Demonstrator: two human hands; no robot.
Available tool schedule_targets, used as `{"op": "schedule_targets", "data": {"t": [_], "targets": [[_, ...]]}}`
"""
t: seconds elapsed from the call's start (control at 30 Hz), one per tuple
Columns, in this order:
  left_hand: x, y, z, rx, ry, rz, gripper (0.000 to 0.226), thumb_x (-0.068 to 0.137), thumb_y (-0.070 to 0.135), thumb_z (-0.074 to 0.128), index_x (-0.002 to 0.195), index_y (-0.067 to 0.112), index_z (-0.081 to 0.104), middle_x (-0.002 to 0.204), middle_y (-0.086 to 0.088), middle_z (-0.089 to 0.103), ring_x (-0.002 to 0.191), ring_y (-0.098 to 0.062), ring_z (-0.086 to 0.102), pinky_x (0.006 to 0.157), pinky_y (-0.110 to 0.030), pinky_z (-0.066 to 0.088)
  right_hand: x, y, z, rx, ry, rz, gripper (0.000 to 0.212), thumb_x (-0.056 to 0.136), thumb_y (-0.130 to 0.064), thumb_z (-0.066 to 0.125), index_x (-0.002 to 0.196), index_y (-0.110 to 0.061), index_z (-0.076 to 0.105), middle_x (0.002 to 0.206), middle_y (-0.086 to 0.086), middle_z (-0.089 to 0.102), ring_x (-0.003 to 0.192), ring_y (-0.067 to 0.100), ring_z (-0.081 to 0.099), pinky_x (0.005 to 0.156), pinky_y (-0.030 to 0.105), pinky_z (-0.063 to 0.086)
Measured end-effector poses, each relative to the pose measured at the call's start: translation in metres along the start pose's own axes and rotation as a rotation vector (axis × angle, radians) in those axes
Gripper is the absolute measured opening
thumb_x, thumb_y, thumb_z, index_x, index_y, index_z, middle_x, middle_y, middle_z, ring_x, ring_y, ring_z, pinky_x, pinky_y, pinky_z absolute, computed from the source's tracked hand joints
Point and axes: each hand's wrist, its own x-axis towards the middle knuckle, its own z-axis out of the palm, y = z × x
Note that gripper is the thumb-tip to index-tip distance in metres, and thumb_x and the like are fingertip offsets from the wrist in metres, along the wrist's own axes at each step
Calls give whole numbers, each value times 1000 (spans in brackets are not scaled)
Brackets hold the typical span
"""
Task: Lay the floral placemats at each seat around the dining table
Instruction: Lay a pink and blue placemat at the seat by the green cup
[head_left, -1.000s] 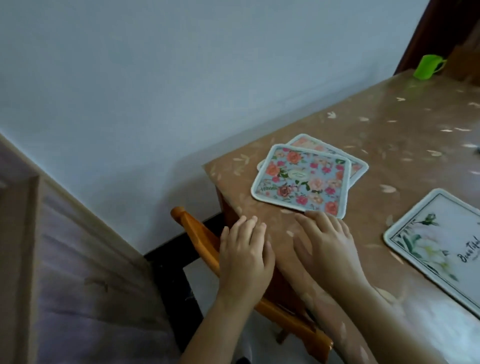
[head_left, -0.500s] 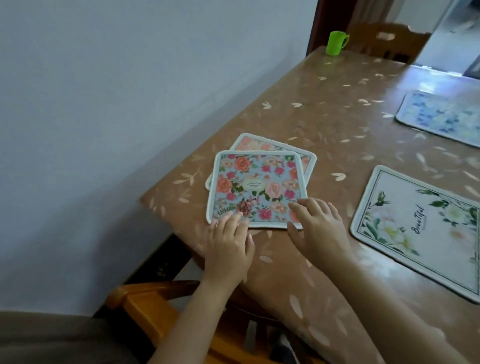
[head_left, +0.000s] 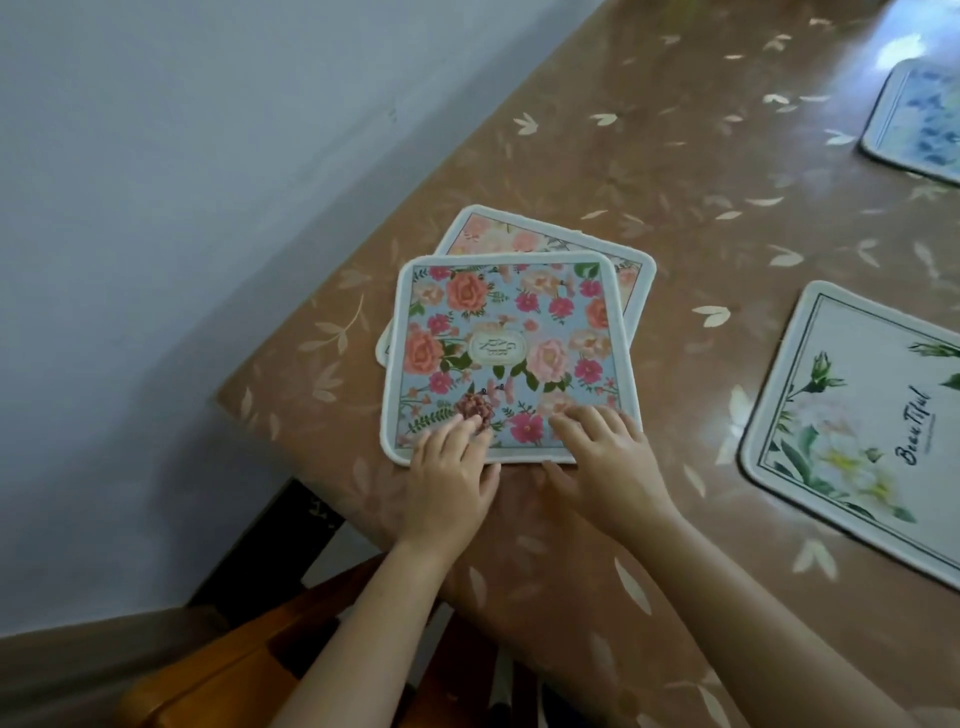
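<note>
Both hands lie flat and open. The left hand (head_left: 451, 470) and right hand (head_left: 607, 462) press the near edge of the top flower mat (head_left: 509, 353), stacked crookedly on another mat (head_left: 524, 236) at the tabletop (head_left: 675, 171) corner. The white mat (head_left: 872, 415) reads "Beautiful".

Soft daylight falls from the upper right, and the glossy table cover (head_left: 675, 171) throws back a pale glare there, brightest just beside the blue placemat (head_left: 919, 119), whose print is washed out and hazy. Toward the near corner of the table the sheen fades and colours deepen. The wall (head_left: 182, 182) left of the table is evenly dim. Under the table's near edge lies deep shadow. The table's edges bow with wide-angle distortion, and detail is slightly soft throughout.
</note>
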Motion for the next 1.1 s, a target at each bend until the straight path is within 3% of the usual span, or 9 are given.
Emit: {"op": "schedule_targets", "data": {"t": [0.23,0.5,0.77,0.93,1.1], "targets": [[4,-12,26,-86,-91,-42,39,76,19,73,111,7,62,116,-12,62,114,-30,54,99,-52,37,10,6,28,61,-73,12,50,68,-25,76,111,-6,60,111,15,63,107,35,57,90,54,46],[5,-19,38,-160,-103,-63,32,74,15,74,104,7,65,113,-11,62,112,-29,55,97,-46,40,17,16,34,112,-23,-43,41,62,-26,79,96,-8,67,98,10,67,92,32,62,70,44,55],[15,-14,26,-351,13,-130,20,70,3,75,88,8,71,91,-6,67,90,-22,61,81,-40,51,20,11,25,225,43,-30,19,68,-16,77,80,-6,67,79,8,66,73,29,62,56,41,55],[17,-5,6,-406,13,-153,15,71,3,74,86,6,71,82,-6,64,81,-20,60,73,-42,53,11,3,10,247,81,2,16,70,-14,76,79,-5,67,79,9,66,74,29,62,56,40,55],[5,12,-20,-403,39,-148,14,71,6,75,84,8,71,79,-2,63,78,-16,59,70,-36,53,-6,-9,-12,266,138,17,15,68,-11,77,78,-7,67,79,6,67,74,26,63,57,33,54]]}}
